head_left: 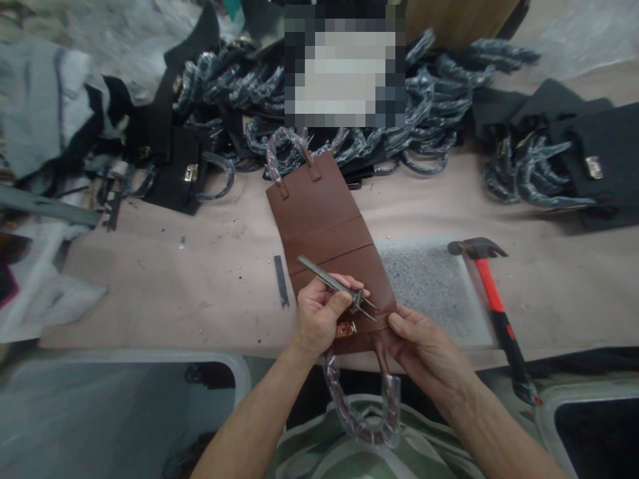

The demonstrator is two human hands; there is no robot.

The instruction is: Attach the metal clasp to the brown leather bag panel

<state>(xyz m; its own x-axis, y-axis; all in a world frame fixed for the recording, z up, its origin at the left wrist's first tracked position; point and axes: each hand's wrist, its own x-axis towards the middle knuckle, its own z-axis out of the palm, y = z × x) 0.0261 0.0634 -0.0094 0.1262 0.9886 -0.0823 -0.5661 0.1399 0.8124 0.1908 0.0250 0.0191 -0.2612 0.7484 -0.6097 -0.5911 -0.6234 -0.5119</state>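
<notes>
Brown bag piece [327,226] lies flat at frame ctr on worktable [164,293]. Left hand [319,316] grips metal pronged tool [335,285], tips at strap nr clasp [346,329]. Right hand [417,339] pinches bag's lower-right edge. Hammer [492,293] at right.

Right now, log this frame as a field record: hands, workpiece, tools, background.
left hand: holds a forked metal tool, tips at the brown bag's strap
right hand: pinches the near edge of the brown bag
clasp: gold, at the bag's near end
near handle: plastic-wrapped, hangs off the table edge
hammer: red-handled, lies right of the grey pad
background: black bags, wrapped handles
</notes>
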